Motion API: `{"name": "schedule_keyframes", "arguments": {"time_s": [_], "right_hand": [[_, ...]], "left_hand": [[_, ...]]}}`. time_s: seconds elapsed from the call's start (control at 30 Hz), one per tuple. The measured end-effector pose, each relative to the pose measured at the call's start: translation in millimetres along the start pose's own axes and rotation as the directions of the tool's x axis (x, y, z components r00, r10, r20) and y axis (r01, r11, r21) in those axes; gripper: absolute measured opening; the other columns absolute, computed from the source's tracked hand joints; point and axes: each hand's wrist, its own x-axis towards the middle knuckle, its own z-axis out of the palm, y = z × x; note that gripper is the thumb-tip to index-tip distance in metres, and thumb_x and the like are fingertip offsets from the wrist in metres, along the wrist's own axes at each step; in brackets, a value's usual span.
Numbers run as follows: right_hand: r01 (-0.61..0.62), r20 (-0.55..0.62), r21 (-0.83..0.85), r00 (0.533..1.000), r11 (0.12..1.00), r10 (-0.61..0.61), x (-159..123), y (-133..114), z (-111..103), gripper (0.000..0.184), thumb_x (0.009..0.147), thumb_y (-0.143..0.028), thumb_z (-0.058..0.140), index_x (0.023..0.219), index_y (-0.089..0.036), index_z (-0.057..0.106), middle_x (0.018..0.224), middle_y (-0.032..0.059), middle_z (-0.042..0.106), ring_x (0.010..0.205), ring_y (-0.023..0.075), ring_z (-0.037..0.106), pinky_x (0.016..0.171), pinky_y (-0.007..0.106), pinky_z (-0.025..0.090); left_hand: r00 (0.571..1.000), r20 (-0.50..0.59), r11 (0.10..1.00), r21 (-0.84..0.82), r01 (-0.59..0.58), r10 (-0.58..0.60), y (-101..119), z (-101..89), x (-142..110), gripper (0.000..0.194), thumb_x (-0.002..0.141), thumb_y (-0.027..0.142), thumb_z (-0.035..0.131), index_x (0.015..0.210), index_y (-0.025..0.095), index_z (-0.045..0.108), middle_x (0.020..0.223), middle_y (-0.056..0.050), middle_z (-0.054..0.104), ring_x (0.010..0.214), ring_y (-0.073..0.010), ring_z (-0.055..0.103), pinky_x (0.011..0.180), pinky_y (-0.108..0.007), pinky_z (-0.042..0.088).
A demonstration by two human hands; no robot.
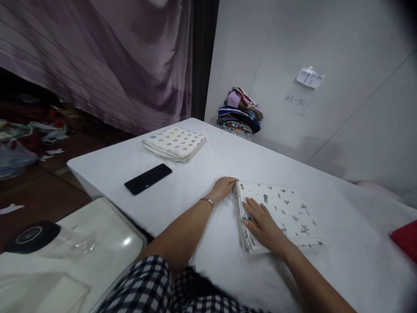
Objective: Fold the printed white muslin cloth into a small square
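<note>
A folded white cloth [286, 208] printed with small plant-like motifs lies on the white table [202, 234] in front of me. At its far left corner my left hand [224, 188] is closed, the fingertips pinching the edge of the layers. My right hand [263, 224] rests flat on top near the left side, fingers stretched out and holding nothing. Farther back on the table is a second folded white cloth [177, 142] with grey cloud-like prints. Between that cloth and me lies a black phone [148, 178].
A stack of folded fabrics [239, 115] stands beyond the table's far edge, by the wall. Something red [405, 239] is at the right edge. At lower left, a clear bottle [48, 241] with a dark end lies on a pale surface [107, 226]. A purple curtain [130, 56] hangs behind.
</note>
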Motion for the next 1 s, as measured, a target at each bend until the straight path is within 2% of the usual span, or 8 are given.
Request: {"name": "schedule_keyframes", "arguments": {"time_s": [0.23,0.47,0.67,0.87,1.0], "right_hand": [[0.042,0.032,0.026,0.999,0.999,-0.043,-12.3,-20.3,1.9,0.058,0.091,-0.05,0.038,0.144,-0.03,0.025,0.152,0.0039,0.017,0.139,0.0246,0.013,0.112,0.052,0.014],[0.069,0.039,-0.03,0.997,0.997,-0.068,-11.8,-19.4,6.8,0.058,0.089,-0.052,0.041,0.141,-0.027,0.034,0.152,0.0056,0.013,0.139,0.0268,0.012,0.111,0.051,0.015],[0.076,0.039,-0.015,0.996,0.997,-0.076,-13.9,-19.6,6.4,0.058,0.089,-0.052,0.041,0.141,-0.028,0.034,0.152,0.0055,0.014,0.139,0.0265,0.012,0.111,0.052,0.015],[0.104,0.063,-0.033,0.993,0.994,-0.102,-17.8,-21.2,4.5,0.061,0.088,-0.055,0.042,0.141,-0.026,0.036,0.152,0.0065,0.01,0.139,0.027,0.01,0.112,0.051,0.013],[0.118,0.056,-0.042,0.992,0.992,-0.116,-18.2,-20.3,6.1,0.061,0.087,-0.055,0.043,0.141,-0.027,0.035,0.152,0.0065,0.01,0.139,0.0265,0.01,0.111,0.051,0.014]], "left_hand": [[1.0,-0.017,0.998,-0.065,-0.006,0.005,-2.6,2.8,0.7,0.031,0.087,0.02,0.043,0.107,0.021,0.067,0.107,0.0,0.069,0.097,-0.014,0.061,0.088,-0.024,0.045],[1.0,0.013,0.997,-0.071,-0.028,0.029,-4.9,2.0,2.6,0.03,0.085,0.019,0.048,0.107,0.021,0.067,0.11,0.0,0.067,0.101,-0.0135,0.061,0.091,-0.023,0.044],[0.998,0.049,0.999,-0.016,-0.045,0.046,0.5,-5.2,7.3,0.026,0.082,0.017,0.051,0.097,0.024,0.071,0.102,0.002,0.07,0.097,-0.0144,0.062,0.089,-0.023,0.044],[0.999,-0.034,0.998,0.052,0.034,-0.032,6.0,-7.0,5.6,0.028,0.081,0.018,0.048,0.096,0.022,0.072,0.103,-0.001,0.07,0.098,-0.0187,0.06,0.091,-0.028,0.042],[0.999,-0.038,0.998,0.053,0.039,-0.037,2.7,-5.1,5.0,0.029,0.081,0.017,0.047,0.096,0.021,0.071,0.101,-0.001,0.07,0.096,-0.0172,0.06,0.089,-0.026,0.043]]}}
